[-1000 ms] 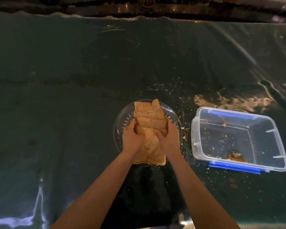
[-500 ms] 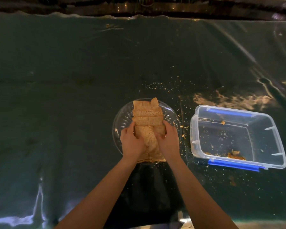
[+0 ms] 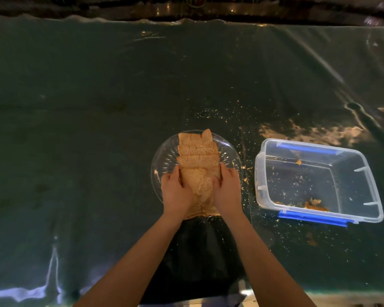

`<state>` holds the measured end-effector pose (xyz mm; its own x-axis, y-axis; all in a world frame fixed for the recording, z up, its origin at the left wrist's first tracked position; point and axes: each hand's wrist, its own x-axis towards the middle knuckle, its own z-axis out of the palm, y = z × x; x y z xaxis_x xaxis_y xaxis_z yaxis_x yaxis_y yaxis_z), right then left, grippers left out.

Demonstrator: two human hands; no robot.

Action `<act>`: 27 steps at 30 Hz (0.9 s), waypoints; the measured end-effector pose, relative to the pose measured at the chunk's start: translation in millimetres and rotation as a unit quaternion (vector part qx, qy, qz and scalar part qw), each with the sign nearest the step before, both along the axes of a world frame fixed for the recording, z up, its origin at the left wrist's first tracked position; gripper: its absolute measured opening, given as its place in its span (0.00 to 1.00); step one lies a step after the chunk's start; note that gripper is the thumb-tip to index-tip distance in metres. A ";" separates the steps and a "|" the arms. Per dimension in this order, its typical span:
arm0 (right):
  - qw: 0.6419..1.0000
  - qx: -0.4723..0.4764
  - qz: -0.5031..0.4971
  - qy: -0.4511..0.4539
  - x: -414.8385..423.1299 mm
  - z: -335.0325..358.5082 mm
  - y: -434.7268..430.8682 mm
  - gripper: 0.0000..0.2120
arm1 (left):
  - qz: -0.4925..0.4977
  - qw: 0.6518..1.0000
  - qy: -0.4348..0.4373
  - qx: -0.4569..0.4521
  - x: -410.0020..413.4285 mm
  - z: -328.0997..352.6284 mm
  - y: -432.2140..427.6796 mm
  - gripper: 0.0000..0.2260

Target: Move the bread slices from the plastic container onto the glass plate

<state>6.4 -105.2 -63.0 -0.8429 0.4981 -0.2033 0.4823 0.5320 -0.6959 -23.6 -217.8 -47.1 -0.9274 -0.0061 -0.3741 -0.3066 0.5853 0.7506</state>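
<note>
Several brown bread slices (image 3: 197, 151) lie overlapped in a row across the round glass plate (image 3: 164, 156) in the middle of the table. My left hand (image 3: 175, 191) and my right hand (image 3: 227, 189) press against the two sides of the nearest slices, holding them between the palms. The nearest slice hangs over the plate's front rim. The clear plastic container (image 3: 259, 173) with blue clips stands to the right of the plate, holding only crumbs and small bread scraps.
The table (image 3: 75, 129) is covered by a dark green glossy plastic sheet. Crumbs are scattered around the plate and container. A dark cloth patch (image 3: 197, 251) lies between my forearms at the near edge.
Both hands slid a little outward and lower along the sides of the near slices, flattening them onto the plate. The container has not moved.
</note>
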 end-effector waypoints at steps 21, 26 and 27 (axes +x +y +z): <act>0.981 -0.189 0.022 0.038 -11.9 -0.7 2.1 0.33 | -0.015 0.983 -0.095 0.155 -25.2 -5.8 -1.9 0.30; 0.978 -0.198 0.026 0.057 -11.1 -1.1 3.4 0.33 | -0.014 0.977 -0.108 0.184 -21.4 -8.9 -5.7 0.29; 0.977 -0.200 0.027 0.063 -11.3 -1.9 3.3 0.33 | -0.012 0.975 -0.110 0.192 -20.7 -8.7 -6.0 0.29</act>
<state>-4.9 -101.9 -64.8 -0.8968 0.3533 -0.2663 0.3586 0.2276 -0.9053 -44.4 -223.8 -55.8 -0.8225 0.1955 -0.5341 -0.4743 0.2824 0.8338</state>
